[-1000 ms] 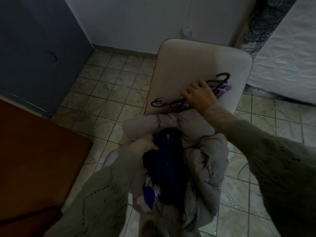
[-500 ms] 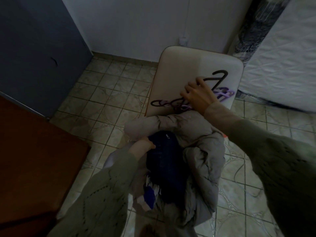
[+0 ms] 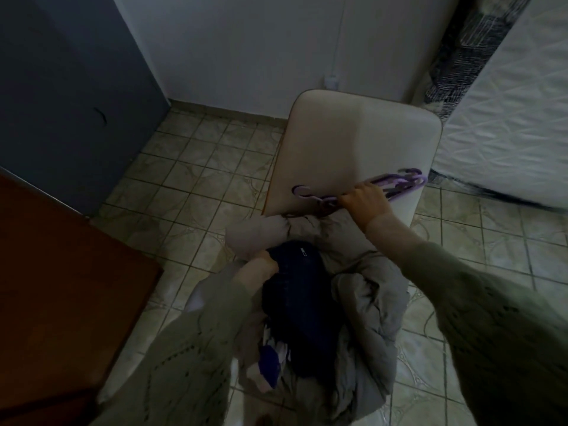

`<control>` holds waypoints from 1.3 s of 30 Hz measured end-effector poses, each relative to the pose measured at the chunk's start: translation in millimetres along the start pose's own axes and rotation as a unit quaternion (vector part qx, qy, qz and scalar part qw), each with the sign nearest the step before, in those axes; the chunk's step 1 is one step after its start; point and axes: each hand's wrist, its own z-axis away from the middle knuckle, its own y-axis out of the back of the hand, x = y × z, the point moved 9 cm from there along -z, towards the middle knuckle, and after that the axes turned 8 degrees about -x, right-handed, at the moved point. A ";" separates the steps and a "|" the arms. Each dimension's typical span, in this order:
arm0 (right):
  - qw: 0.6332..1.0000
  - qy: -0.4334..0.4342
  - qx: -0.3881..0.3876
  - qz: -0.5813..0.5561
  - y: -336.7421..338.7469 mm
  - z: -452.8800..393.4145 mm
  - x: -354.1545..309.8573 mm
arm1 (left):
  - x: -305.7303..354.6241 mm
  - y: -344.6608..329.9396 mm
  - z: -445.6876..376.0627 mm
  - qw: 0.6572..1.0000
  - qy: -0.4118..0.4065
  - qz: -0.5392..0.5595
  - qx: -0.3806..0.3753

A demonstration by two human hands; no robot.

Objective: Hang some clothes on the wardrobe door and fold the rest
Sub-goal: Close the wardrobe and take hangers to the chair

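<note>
Head view looks down on a pale chair (image 3: 347, 142) that serves as a staging spot: a heap of clothes lies on its seat and hangers (image 3: 396, 183) lie against its tilted back, so both are within one reach.

Right hand (image 3: 367, 199) is out over the chair back with its fingers (image 3: 349, 198) curled round the purple hangers near their middle; the hooks stick out to the left of the fist and the shoulders to the right. Gripping there probably keeps the bundle balanced so one hanger can be drawn off.

Left hand (image 3: 261, 267) rests at the near edge of the heap, against a dark blue garment (image 3: 302, 302) with a small zip pull showing. Its fingers are buried in the cloth, so I cannot tell whether they grip the garment or only press on it; it seems placed to steady the pile or to pick that piece out.

Under and around the dark garment lies a grey padded jacket (image 3: 372, 302), and a white and purple piece (image 3: 272, 356) pokes out at the near side. Nothing looks hung or folded yet, so the task seems to be at its start.

A dark blue panel (image 3: 61, 87) stands at the far left, perhaps the wardrobe door, and a brown desk (image 3: 61, 272) is near left.
</note>
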 end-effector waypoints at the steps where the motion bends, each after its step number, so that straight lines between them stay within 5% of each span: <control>1: 1.000 -0.002 0.001 -0.015 -3.2 -0.3 1.6 | 3.5 5.2 -0.8 1.000 -0.002 0.001 0.021; 6: 0.997 -0.013 -0.013 -0.072 -15.6 -2.9 12.7 | 40.8 52.1 3.3 0.985 -0.017 0.056 0.160; 12: 0.995 -0.011 -0.024 -0.095 -29.3 -7.6 29.4 | 127.3 88.6 13.9 0.941 -0.212 -0.067 0.254; 17: 0.995 0.003 -0.040 -0.093 -33.9 -6.6 35.0 | 203.8 58.0 6.3 0.934 -0.325 -0.108 0.101; 23: 0.994 0.031 -0.054 -0.090 -35.4 -1.8 44.6 | 241.7 9.7 -8.5 0.947 -0.284 -0.144 -0.040; 31: 0.980 0.056 -0.052 -0.183 -30.9 15.3 63.8 | 228.3 15.7 -35.1 0.958 -0.217 -0.189 -0.003; 39: 0.996 0.064 -0.002 -0.064 0.1 26.2 74.1 | 231.7 36.0 -24.2 0.975 -0.201 -0.090 -0.021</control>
